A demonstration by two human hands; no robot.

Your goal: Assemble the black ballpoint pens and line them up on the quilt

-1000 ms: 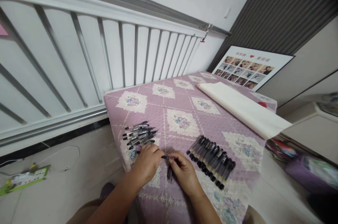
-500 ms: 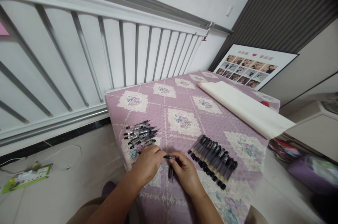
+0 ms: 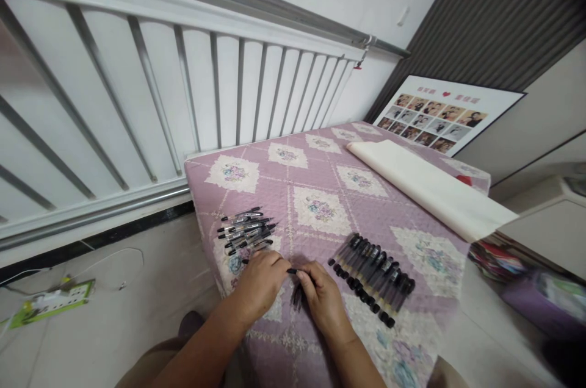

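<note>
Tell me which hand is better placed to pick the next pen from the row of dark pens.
Right, probably. The right hand lies beside the row of dark pens; the left hand sits on the other side, nearer the loose pile. Both hands pinch one pen between them.

A home room: quilted floral mattress [image 3: 320, 193], family photo collage [image 3: 434, 116], white railing [image 3: 206, 89].

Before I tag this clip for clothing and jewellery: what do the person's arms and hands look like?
The left forearm and right forearm are bare down to the picture's lower edge, and no sleeves show. The left hand and right hand are bare too: no gloves, and no watch, bracelet or ring can be seen.
</note>
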